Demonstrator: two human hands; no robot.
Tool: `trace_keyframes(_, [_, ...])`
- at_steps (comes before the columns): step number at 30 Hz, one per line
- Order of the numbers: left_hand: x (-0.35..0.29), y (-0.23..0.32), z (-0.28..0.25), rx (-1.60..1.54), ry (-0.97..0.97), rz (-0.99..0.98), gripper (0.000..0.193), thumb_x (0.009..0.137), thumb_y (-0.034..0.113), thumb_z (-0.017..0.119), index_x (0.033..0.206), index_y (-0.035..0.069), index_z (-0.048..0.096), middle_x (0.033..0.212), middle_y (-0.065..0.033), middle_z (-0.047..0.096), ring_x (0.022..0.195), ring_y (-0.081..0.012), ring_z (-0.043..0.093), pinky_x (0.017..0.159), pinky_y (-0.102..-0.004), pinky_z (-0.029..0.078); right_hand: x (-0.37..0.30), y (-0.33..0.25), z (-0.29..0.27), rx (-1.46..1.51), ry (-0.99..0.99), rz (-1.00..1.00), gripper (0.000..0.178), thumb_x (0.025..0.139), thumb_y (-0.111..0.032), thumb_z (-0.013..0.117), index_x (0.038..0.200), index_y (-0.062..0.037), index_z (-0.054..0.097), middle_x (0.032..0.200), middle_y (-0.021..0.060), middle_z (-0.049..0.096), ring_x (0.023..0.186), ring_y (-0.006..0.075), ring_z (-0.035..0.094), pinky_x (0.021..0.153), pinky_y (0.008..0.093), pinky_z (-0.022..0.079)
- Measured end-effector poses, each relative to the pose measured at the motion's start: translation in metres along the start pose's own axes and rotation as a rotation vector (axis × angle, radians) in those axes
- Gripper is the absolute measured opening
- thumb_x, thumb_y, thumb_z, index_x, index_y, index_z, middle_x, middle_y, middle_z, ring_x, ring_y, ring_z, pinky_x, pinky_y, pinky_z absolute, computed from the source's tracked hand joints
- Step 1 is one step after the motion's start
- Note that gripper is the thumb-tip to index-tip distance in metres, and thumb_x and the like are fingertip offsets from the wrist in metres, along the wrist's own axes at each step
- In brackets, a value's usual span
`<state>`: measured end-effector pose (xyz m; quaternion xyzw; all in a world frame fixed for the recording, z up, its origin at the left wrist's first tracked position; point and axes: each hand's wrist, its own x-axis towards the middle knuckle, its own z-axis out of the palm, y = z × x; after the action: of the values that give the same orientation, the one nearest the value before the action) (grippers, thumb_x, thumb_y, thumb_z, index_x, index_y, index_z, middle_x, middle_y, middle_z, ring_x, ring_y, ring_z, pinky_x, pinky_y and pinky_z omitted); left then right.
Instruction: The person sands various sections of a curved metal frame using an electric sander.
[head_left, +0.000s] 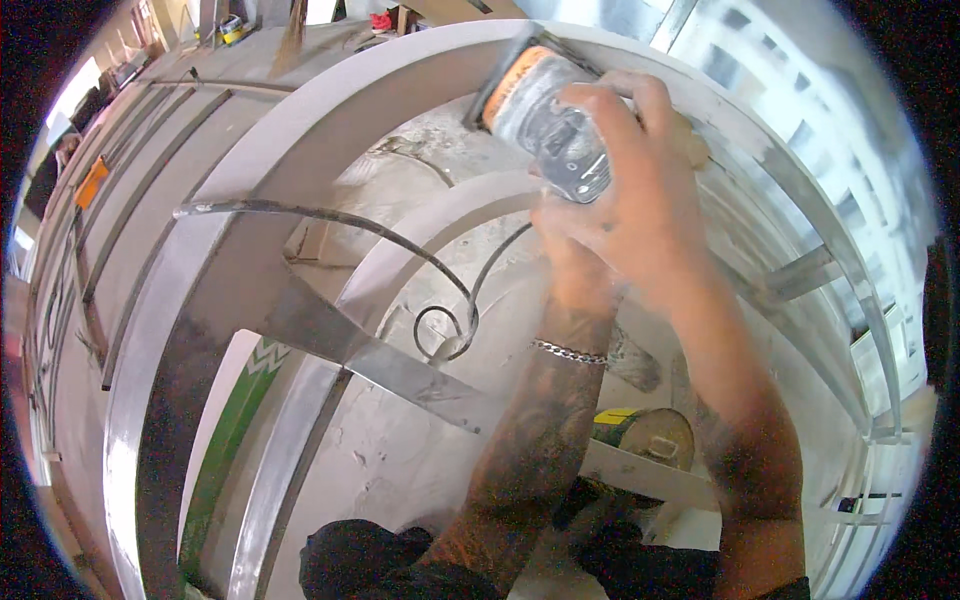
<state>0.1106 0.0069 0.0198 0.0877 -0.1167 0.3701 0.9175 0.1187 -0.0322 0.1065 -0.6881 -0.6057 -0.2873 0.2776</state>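
Note:
An orange and dark grey power sander (545, 120), coated in pale dust, rests with its flat square pad against the far bar of a grey metal frame (345, 105). My right hand (645, 170) wraps over the sander's right side, its fingers bent round the body. Just below, my left hand (575, 255) closes at the sander's near end; the right hand and blur partly hide its fingers. A chain bracelet (570, 350) circles my left wrist. The sander's black cord (400, 240) leaves near the left hand, loops, and runs left over the frame's bar.
A crossbar (400, 375) spans the frame's inside. Under the frame lie a green and white panel (235, 440) and a round can with a yellow label (655, 440). More metal bars (150, 190) lie at left, near an orange object (92, 183). A broom (292, 40) stands at the back.

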Motion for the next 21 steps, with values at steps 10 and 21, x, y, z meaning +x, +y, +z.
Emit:
trace_keyframes(10, [-0.005, 0.009, -0.005, -0.027, -0.003, 0.008, 0.032, 0.101, 0.024, 0.047, 0.122, 0.002, 0.056, 0.114, -0.0075, 0.064, 0.098, -0.0196, 0.064, 0.082, -0.0363, 0.053, -0.004, -0.012, 0.008, 0.080, -0.082, -0.076, 0.065, 0.060, -0.010, 0.084, 0.119, -0.0192, 0.059, 0.117, 0.0150, 0.050, 0.105, 0.0397, 0.059, 0.091, 0.0488, 0.053])
trace_keyframes(21, [-0.002, 0.007, 0.000, -0.031, -0.014, -0.006, 0.032, 0.102, 0.025, 0.047, 0.122, 0.002, 0.057, 0.113, -0.0076, 0.064, 0.097, -0.0197, 0.064, 0.081, -0.0362, 0.053, 0.000, -0.006, 0.001, 0.078, -0.065, 0.017, 0.067, 0.058, -0.010, 0.085, 0.119, -0.0135, 0.059, 0.118, 0.0147, 0.049, 0.107, 0.0388, 0.058, 0.088, 0.0463, 0.052])
